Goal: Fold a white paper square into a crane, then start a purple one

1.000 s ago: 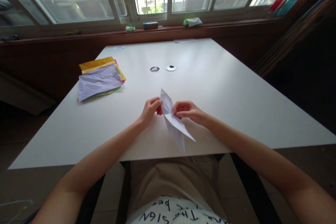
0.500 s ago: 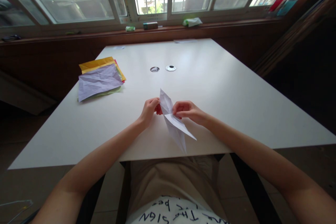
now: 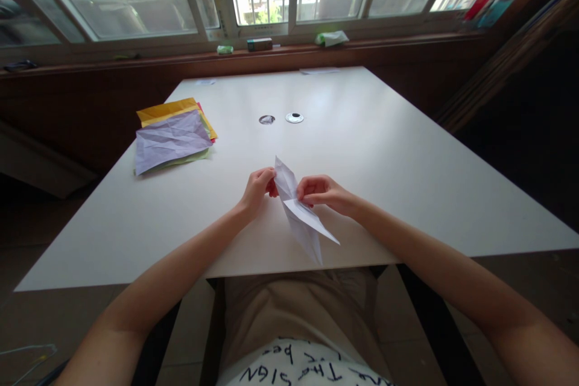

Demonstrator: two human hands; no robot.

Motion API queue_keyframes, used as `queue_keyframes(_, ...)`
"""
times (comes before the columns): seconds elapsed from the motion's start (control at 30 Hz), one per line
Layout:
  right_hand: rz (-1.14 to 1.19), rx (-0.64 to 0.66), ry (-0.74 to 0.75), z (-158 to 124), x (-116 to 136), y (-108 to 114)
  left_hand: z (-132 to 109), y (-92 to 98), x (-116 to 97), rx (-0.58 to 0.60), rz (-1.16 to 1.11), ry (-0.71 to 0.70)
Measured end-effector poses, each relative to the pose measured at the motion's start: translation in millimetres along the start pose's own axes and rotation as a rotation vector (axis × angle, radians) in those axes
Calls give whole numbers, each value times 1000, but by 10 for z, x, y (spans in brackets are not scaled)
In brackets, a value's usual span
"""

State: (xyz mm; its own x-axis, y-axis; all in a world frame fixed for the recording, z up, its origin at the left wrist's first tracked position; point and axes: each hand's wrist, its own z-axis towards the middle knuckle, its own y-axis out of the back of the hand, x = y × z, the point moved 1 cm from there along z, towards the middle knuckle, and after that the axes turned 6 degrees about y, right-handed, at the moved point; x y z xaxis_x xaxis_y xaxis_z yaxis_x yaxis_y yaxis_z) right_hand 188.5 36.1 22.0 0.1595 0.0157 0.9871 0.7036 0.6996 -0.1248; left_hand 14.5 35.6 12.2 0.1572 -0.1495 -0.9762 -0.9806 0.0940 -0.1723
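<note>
A folded sheet of white paper (image 3: 302, 218) with pointed ends is held up over the near part of the white table, between my two hands. My left hand (image 3: 259, 189) pinches its left edge close to the upper tip. On the other side, my right hand (image 3: 324, 190) has thumb and fingers closed on a fold near the paper's middle. Two long points of the paper spread toward me, one above the other. Parts of the left fingers are hidden behind the sheet.
Creased purple, yellow, green and red papers (image 3: 174, 136) lie stacked at the table's left. Two round fittings (image 3: 294, 118) sit in the white tabletop (image 3: 398, 175) beyond my hands. Small packets and a box (image 3: 259, 44) stand on the windowsill. The table's near edge runs before my lap.
The folded paper has tilted very slightly, its tips shifting a little toward me. Both hands keep their hold in nearly the same place.
</note>
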Motion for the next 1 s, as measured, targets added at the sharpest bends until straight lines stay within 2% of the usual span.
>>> queue_keyframes(0.4,3,7,-1,-10,12,-13,20,10,27,-32,-30,43)
queue_keyframes(0.77,6,-3,10,-7,8,-17,32,19,32,29,-45,29)
queue_keyframes(1.0,-4,-4,14,-9,8,-11,41,28,59,26,-44,36)
